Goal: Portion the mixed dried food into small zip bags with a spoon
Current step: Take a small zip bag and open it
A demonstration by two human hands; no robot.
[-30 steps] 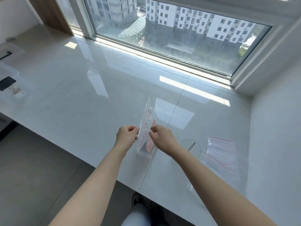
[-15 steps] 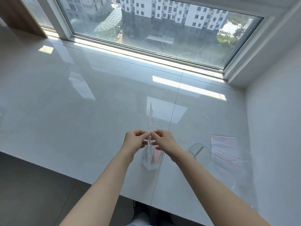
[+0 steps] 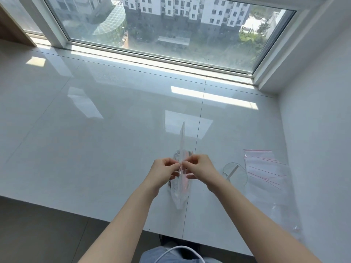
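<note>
Both hands up at centre frame, meeting over the glossy white counter point(image 3: 98, 149). Left hand point(image 3: 161, 174) and right hand point(image 3: 201, 170) each pinching the near edge of a clear zip bag point(image 3: 181, 184) between thumb and curled fingers, fingertips almost touching across the seam. Bag held edge-on to the camera, top strip running away toward 12 o'clock, bottom corner hanging down toward 6 o'clock just above or on the counter, hard to say which. Pinkish and dark contents showing faintly through the plastic, too blurred to name. Out at 3 o'clock from the right hand, a clear round glass dish point(image 3: 235, 174) on the counter with a pale utensil point(image 3: 233, 170) standing slantwise in it, handle only visible. Just beyond that, farther toward 3 o'clock, a loose heap of empty zip bags point(image 3: 266, 168) with red seal lines, lying flat near the white side wall. Big window point(image 3: 171, 25) across 12 o'clock, apartment blocks below.
</note>
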